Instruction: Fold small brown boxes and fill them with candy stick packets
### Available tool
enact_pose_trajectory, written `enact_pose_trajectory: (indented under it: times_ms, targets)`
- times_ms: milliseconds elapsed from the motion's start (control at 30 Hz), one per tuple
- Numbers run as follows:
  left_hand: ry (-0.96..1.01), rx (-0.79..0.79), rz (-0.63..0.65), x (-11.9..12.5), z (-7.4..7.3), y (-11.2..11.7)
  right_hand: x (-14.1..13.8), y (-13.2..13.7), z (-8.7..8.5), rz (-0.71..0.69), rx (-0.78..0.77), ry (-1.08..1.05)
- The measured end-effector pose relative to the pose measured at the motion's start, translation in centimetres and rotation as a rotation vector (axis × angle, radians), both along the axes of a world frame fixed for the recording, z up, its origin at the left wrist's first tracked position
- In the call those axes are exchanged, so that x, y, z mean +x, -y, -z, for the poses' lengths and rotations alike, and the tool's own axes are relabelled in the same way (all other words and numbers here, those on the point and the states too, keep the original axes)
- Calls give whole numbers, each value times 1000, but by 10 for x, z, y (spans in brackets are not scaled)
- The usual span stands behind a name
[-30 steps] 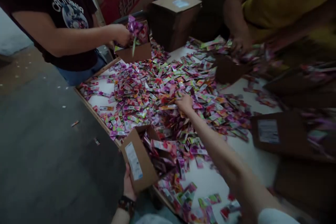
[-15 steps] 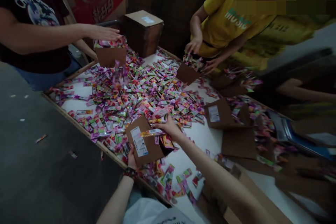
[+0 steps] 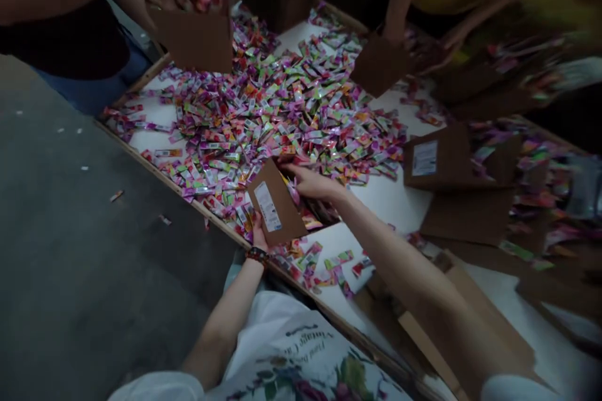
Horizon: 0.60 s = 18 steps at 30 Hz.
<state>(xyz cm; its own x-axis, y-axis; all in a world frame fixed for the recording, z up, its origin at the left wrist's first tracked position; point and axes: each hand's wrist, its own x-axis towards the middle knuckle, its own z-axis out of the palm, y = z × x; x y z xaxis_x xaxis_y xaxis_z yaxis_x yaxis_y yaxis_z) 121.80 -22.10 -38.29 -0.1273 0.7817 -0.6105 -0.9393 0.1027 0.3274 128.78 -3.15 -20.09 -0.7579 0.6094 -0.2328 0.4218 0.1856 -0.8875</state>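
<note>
A brown cardboard box [image 3: 276, 203] with a white label sits tilted over the table's near edge, its opening turned to the right. My left hand [image 3: 260, 233], a beaded bracelet on its wrist, grips the box at its lower left side. My right hand [image 3: 313, 183] reaches into the opening, fingers bent around small shiny packets [image 3: 292, 190]; the box wall partly hides them. More packets show inside the box below the hand. Around it spreads a thick heap of colourful stick packets [image 3: 263, 113], mostly purple, pink and green.
A white table [image 3: 399, 200] with a raised wooden rim [image 3: 155, 170] carries the heap. At left, a co-worker holds a filled box [image 3: 195, 37]; another works with a box [image 3: 379, 66] across the table. Labelled boxes [image 3: 437, 160] and open cartons [image 3: 484, 307] stand at right.
The view has tilted down and shifted left. My right hand has brought packets from above the box into its opening. The left co-worker's box is now raised and nearer.
</note>
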Motion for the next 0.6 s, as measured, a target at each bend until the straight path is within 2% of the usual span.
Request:
enact_pose_trajectory:
  times_ms: [33,100,167,233,267,333,400,433,500,533,600]
  targets:
    - [6,-20,-17,-7,-1,2,11,-1,-9,49,-12,-27]
    - [10,-49,-50,-27,-5,6,39,10,-21,260,38,-101]
    - [0,-59,-100,-53,-8,10,69,43,-12,575,162,-136]
    - [-30,-57,-173,-83,-12,15,91,94,25,817,249,-55]
    - [-48,-59,-211,-98,-14,18,98,123,53,853,251,46]
    - [-84,-85,-281,-125,-19,27,101,175,116,683,224,324]
    - [-113,-129,-337,-146,-24,38,93,201,173,431,200,535]
    - [-120,-144,-353,-154,-26,44,88,200,194,357,203,621]
    - [-107,-120,-336,-163,-29,57,77,167,220,333,246,748]
    - [-85,-81,-300,-164,-30,62,73,138,225,376,296,786]
    - [-18,27,-194,-161,-32,70,67,62,220,462,437,811]
